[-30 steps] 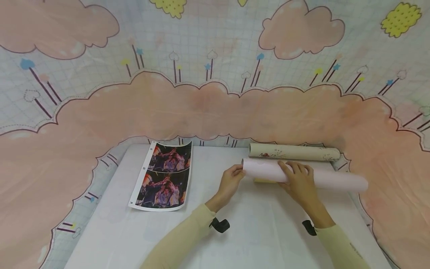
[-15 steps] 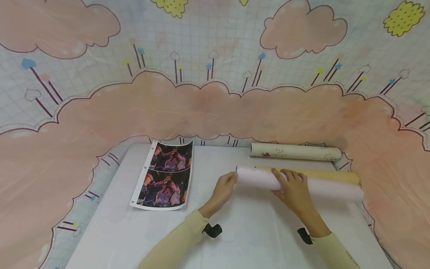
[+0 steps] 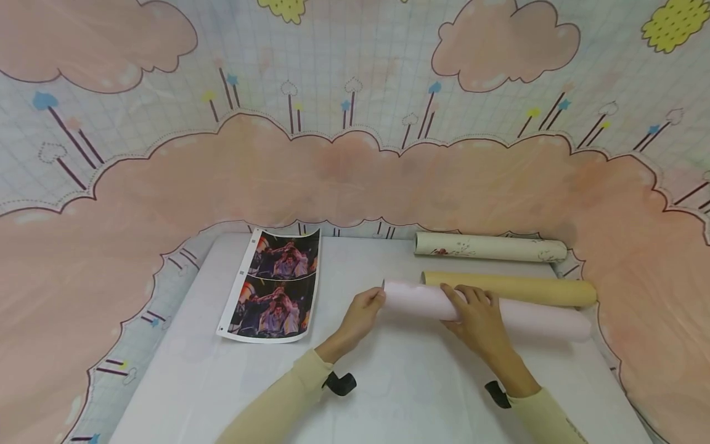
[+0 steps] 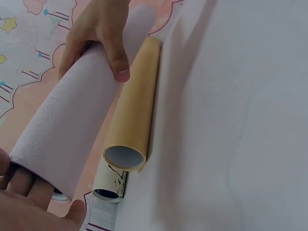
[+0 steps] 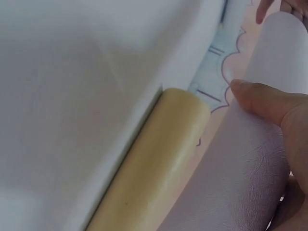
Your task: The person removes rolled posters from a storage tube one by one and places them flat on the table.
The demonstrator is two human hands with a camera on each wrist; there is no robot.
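- From my station I see the pale pink roll [image 3: 418,300] held in both hands over the right half of the worktop [image 3: 388,382], slanting a little, its left end closer to the far edge than its right end
- The left hand [image 3: 357,317] has its grip closed on the roll's left rim, and my left wrist view shows fingers tucked into the hollow end
- The right hand [image 3: 478,324] has its grip wrapped round the roll near its middle, thumb on one side and fingers on the other
- Just beyond the pink roll I see a yellow roll [image 3: 543,291], its right end reaching the worktop's right edge
- A cream roll [image 3: 488,247] with flower sprigs lies along the far edge, by the far right corner
- Near the far left corner, well apart from the rolls, I have a printed sheet [image 3: 273,287] bearing two dark, matching pictures
- Behind the far edge I see a patterned cloth [image 3: 355,185] with pink clouds
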